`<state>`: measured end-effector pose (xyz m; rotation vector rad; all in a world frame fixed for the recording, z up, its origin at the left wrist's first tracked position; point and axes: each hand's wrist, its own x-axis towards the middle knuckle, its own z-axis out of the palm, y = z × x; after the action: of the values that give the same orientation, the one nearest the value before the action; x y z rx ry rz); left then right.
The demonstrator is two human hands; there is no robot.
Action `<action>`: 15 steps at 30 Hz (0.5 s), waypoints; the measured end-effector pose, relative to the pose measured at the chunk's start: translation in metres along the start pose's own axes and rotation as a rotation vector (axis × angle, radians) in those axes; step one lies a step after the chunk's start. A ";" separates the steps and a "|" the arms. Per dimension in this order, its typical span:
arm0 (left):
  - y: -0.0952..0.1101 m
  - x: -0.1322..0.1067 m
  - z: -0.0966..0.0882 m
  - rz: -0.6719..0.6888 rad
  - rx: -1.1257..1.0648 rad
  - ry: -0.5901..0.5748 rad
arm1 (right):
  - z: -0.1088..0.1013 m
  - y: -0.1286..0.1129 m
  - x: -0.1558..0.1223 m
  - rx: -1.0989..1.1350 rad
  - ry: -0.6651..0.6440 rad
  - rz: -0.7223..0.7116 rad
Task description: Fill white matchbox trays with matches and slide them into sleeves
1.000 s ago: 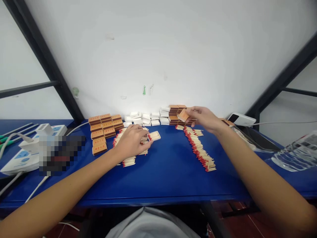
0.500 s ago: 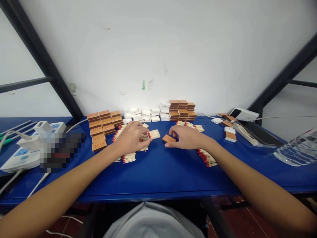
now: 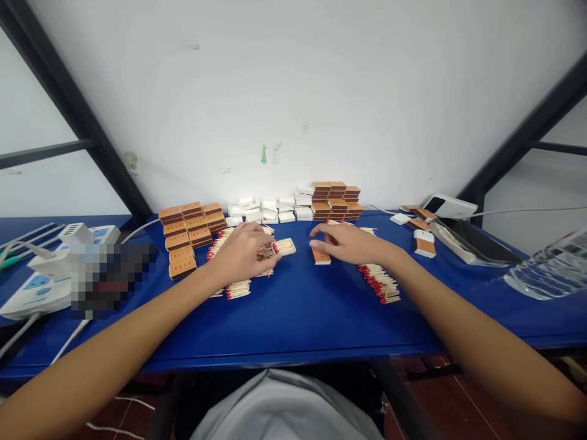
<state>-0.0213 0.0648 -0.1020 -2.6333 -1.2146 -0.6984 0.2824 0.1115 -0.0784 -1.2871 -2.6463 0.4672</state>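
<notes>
My left hand (image 3: 244,249) pinches one end of a white matchbox tray (image 3: 285,247) filled with red-tipped matches. To the right, my right hand (image 3: 343,241) has its thumb and fingers on the far end of an orange-brown matchbox sleeve (image 3: 321,256); its near end points toward me. The tray and the sleeve are apart. Loose matches (image 3: 238,289) lie around and under my left hand. Another heap of matches (image 3: 380,283) lies beneath and beside my right wrist.
Stacked matchboxes (image 3: 182,261) stand at the left and orange-brown boxes (image 3: 337,205) at the back. White trays (image 3: 253,214) line the wall. A power strip (image 3: 39,284) is far left; a white device (image 3: 452,208) and a clear plastic bottle (image 3: 545,269) are right.
My right hand has turned the matchbox sleeve from lying sideways to pointing toward me, and its fingers now cover the far end. My left hand with the tray has hardly moved.
</notes>
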 end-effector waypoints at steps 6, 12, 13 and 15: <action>0.000 -0.001 0.003 0.009 0.016 0.007 | -0.011 0.013 -0.009 0.027 -0.150 -0.178; -0.001 -0.002 0.002 0.022 0.027 0.003 | -0.003 0.018 -0.003 0.016 -0.132 -0.109; -0.001 -0.002 0.002 0.023 0.023 0.000 | -0.001 0.019 -0.002 0.011 -0.099 -0.094; -0.001 -0.001 0.001 0.020 0.012 -0.005 | 0.001 0.018 0.001 0.025 -0.030 -0.101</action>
<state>-0.0228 0.0649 -0.1034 -2.6350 -1.1877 -0.6796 0.2949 0.1231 -0.0857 -1.1416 -2.7048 0.5070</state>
